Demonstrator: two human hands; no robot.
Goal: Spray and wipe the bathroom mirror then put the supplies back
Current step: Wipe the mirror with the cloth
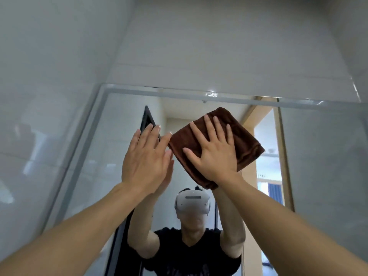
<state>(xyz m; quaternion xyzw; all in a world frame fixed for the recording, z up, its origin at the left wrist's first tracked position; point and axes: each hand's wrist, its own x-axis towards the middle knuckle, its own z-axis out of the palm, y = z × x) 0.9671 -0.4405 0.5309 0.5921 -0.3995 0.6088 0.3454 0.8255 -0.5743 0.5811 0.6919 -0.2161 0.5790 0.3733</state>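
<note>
The bathroom mirror (pixel 111 156) fills the lower part of the view, its bevelled top edge running across the middle. A folded brown cloth (pixel 245 136) lies flat against the glass near the top edge. My right hand (pixel 215 154) presses on the cloth with straight, spread fingers. My left hand (pixel 145 158) is raised just left of the cloth, fingers straight, palm toward the glass, its fingertips beside the cloth's left corner. No spray bottle is in view.
White wall tiles (pixel 219 46) rise above the mirror, and a glossy tiled wall (pixel 39 96) stands on the left. The glass reflects a person in a black shirt, a dark door frame and a wooden doorway.
</note>
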